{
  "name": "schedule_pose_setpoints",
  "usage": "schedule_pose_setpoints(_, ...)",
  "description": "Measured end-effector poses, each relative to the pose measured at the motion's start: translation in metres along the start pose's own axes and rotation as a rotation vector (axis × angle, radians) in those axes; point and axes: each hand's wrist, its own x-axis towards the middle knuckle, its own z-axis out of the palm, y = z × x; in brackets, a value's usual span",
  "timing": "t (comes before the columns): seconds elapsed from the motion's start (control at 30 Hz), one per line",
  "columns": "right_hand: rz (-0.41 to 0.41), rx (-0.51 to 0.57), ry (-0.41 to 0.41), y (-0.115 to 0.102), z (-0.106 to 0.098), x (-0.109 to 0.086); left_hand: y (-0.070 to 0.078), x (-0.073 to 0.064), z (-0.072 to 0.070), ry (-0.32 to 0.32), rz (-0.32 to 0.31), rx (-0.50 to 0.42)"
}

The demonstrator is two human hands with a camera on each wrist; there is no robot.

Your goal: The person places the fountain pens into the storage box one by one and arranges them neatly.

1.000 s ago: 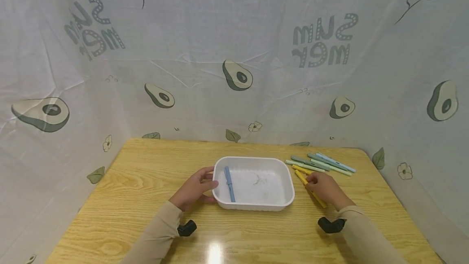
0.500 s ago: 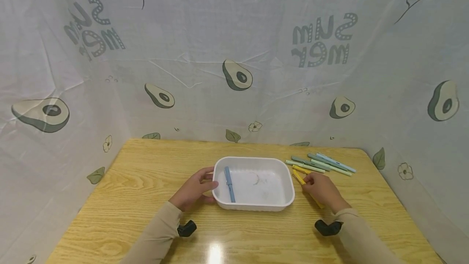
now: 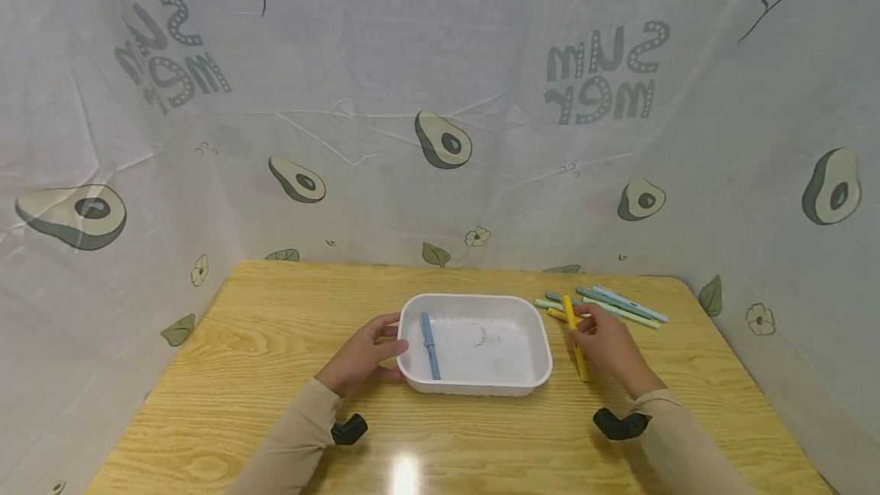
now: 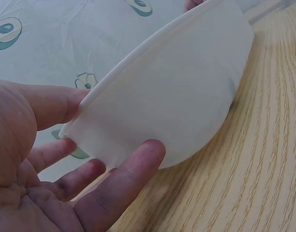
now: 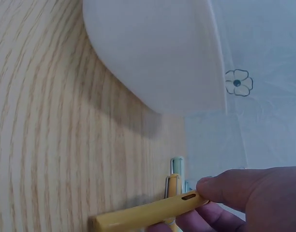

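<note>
A yellow pen [image 3: 581,367], tilted with its upper end raised, is pinched between the thumb and fingers of my right hand [image 3: 614,352], just right of the white tray [image 3: 474,387]. In the right wrist view this pen [image 5: 143,216] shows a small slot near the thumb. My left hand [image 3: 364,357] holds the tray's left end, thumb over the rim and fingers against the outer wall [image 4: 153,92]. A blue-grey pen [image 3: 430,346] lies inside the tray along its left side. Another yellow pen [image 3: 556,315] lies behind my right hand, partly covered.
Several light green, dark green and light blue pens [image 3: 629,302] lie in a loose heap at the back right of the wooden table [image 3: 289,304]. A printed cloth [image 3: 371,205] hangs behind the table and along its sides.
My right hand has lifted the yellow pen from the table and swung it more upright in view. The left hand and tray stay nearly in place.
</note>
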Motion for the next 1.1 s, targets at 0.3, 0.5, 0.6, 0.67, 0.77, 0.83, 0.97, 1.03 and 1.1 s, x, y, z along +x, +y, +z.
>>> schedule_pose_setpoints(0.3,0.043,0.146,-0.037,-0.008,0.001,0.001,0.0,0.0,-0.001,-0.001,0.004,-0.009)
schedule_pose_setpoints(0.5,0.022,0.153,-0.026,-0.011,0.001,0.001,0.0,0.0,-0.001,-0.001,0.007,-0.014)
schedule_pose_setpoints(0.6,-0.003,0.149,-0.006,-0.012,0.001,0.0,0.0,-0.001,0.0,-0.001,0.007,-0.013)
schedule_pose_setpoints(0.67,-0.016,0.146,0.003,-0.014,0.001,0.0,0.0,-0.001,-0.001,-0.001,0.006,-0.011)
schedule_pose_setpoints(0.77,-0.02,0.16,0.012,-0.014,0.0,0.001,0.0,-0.002,-0.001,-0.002,0.003,-0.009)
schedule_pose_setpoints(0.83,-0.034,0.174,0.018,-0.016,0.0,0.002,0.001,-0.002,-0.001,-0.003,0.003,-0.007)
schedule_pose_setpoints(0.97,-0.061,0.194,0.033,-0.016,0.0,0.003,0.002,-0.002,0.0,-0.006,0.007,-0.007)
schedule_pose_setpoints(1.03,-0.07,0.186,0.041,-0.016,0.0,0.004,0.002,-0.002,-0.001,-0.007,0.009,-0.009)
schedule_pose_setpoints(1.1,-0.072,0.182,0.042,-0.016,0.001,0.004,0.002,-0.002,-0.001,-0.008,0.01,-0.011)
